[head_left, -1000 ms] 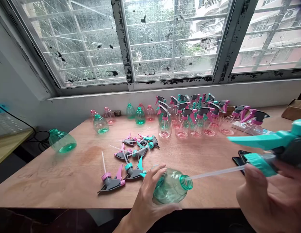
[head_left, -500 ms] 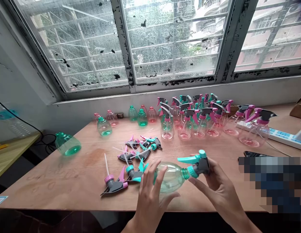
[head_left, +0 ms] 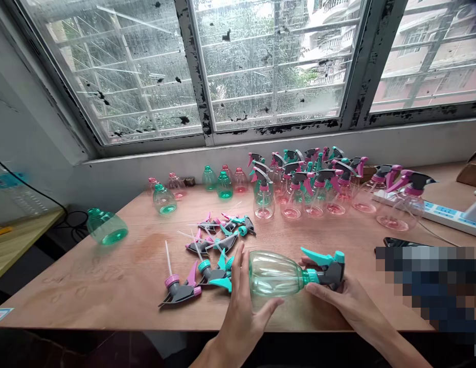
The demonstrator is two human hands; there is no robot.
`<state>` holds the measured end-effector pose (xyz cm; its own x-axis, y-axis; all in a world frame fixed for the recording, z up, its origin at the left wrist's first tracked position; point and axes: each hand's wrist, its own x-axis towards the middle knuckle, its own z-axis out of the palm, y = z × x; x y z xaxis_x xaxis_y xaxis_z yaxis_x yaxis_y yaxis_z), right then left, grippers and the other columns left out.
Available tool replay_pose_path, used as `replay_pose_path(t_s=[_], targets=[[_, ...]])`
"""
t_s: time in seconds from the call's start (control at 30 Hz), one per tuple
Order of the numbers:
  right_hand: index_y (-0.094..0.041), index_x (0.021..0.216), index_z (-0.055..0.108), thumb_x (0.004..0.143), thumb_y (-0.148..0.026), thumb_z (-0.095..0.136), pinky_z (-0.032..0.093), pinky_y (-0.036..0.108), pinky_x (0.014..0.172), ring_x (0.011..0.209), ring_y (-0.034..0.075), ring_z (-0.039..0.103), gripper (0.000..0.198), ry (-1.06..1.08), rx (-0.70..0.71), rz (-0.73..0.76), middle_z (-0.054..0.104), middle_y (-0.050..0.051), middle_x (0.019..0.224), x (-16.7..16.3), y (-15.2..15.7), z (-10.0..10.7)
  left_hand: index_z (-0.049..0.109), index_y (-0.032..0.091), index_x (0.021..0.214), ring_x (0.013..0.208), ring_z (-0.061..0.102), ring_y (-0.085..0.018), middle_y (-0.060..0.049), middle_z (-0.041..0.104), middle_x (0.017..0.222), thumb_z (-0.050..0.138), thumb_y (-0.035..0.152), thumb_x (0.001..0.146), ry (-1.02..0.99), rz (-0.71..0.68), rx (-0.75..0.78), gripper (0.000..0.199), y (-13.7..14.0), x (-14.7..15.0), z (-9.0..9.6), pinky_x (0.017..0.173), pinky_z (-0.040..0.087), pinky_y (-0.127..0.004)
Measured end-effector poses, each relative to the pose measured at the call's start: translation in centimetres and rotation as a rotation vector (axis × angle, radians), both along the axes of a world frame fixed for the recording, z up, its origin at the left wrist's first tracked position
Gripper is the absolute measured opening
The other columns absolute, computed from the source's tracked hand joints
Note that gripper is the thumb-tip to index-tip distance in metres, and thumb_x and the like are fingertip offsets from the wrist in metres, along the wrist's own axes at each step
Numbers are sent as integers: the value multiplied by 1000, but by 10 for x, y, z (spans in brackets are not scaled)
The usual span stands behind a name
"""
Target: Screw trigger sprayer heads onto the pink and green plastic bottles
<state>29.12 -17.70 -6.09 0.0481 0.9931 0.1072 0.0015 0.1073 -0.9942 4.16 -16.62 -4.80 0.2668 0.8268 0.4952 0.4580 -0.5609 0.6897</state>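
Observation:
A clear green spray bottle (head_left: 275, 273) lies sideways in the air above the table's front, its base to the left. My left hand (head_left: 245, 309) is closed around the base end, thumb below and fingers behind. At the neck sits a turquoise and dark grey trigger head (head_left: 332, 271), its trigger pointing up and left. My right hand (head_left: 347, 301) is closed on the collar and head, with the thumb in front and some fingers hidden behind. Just left of my left hand lie several loose trigger heads (head_left: 180, 291), pink or turquoise with grey, their thin tubes sticking out.
Several bottles with trigger heads (head_left: 295, 197) stand together at the back right. Several headless bottles (head_left: 224, 185) stand along the wall, with one green bottle (head_left: 107, 227) at the left edge. A power strip (head_left: 448, 217) and a dark phone (head_left: 406, 242) lie on the right.
The bottle has shifted slightly right and lies more level, and its trigger head has turned. My right hand has moved right and down with the head, while my left hand's fingers have drawn together.

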Motion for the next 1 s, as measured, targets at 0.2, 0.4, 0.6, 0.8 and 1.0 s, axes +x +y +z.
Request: replay_pose_path(t_s=[0.2, 0.4, 0.6, 0.8, 1.0], targets=[[-22, 113, 80, 82, -49, 83, 55, 32, 64, 68, 21, 68, 41, -71, -64, 0, 77, 0, 76, -4, -2, 7, 30, 27, 160, 155, 30, -39, -14, 40, 164, 72, 42, 94, -131, -40, -318, 80, 8, -3, 7, 126, 26, -59], [-19, 102, 73, 86, -48, 80, 47, 30, 56, 51, 16, 59, 34, 48, -69, 100, 71, -3, 58, -7, -2, 8, 35, 31, 158, 156, 31, -37, -10, 42, 165, 74, 42, 92, -179, 6, -261, 78, 4, -4, 5, 127, 23, -58], [-22, 95, 73, 77, -41, 89, 48, 31, 56, 50, 17, 62, 31, 131, -39, 4, 71, -4, 55, -9, -6, 3, 10, 33, 164, 159, 23, -36, -13, 20, 173, 88, 47, 78, -414, -164, -409, 117, 5, -7, 1, 128, 27, -53], [-21, 100, 71, 82, -43, 85, 48, 34, 57, 52, 19, 62, 32, 92, 4, 4, 71, -3, 58, -8, -9, -1, 35, 26, 160, 157, 27, -36, -12, 39, 166, 76, 50, 90, -441, -332, -577, 85, 7, -13, 19, 131, 18, -52], [-21, 95, 69, 83, -48, 83, 45, 34, 58, 51, 20, 62, 33, 42, -3, -57, 71, -2, 56, -6, -6, -3, 30, 34, 161, 147, 46, -32, -10, 49, 160, 86, 35, 84, -623, -453, -735, 95, 11, -11, 21, 123, 35, -48]])
